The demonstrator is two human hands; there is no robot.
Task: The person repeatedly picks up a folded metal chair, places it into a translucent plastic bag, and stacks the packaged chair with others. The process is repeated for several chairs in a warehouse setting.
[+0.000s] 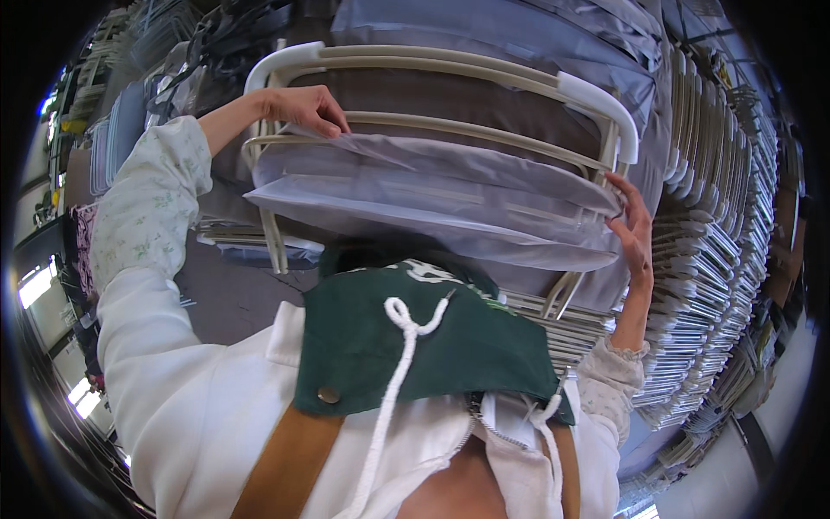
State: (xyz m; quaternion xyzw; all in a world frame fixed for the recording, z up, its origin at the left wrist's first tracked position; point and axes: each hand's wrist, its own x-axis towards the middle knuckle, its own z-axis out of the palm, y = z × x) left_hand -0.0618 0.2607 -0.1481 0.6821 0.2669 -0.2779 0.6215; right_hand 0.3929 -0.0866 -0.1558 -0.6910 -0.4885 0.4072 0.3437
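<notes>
Stacks of flat grey and white frames fill the right side and curve away toward the rim, packed edge to edge, leaving little open room on that side. More grey fabric-covered pieces lie across the top.

In the middle stands a cream tubular frame with rounded white corner pieces, its bars crossing a brown panel. Across its front lies a pale grey bag of clear plastic film, stretched wide between both hands, its lower edge hanging just above a green apron bib with a white cord.

The left hand rests at the upper left corner of the bag, fingers curled down and pinching the film's top edge against a frame bar. The right hand is at the bag's right end, fingers half open and spread, their tips pressing the film's edge just below the frame's right corner.

To the left, beyond the white sleeve, a dark gap of floor opens below the frame.
</notes>
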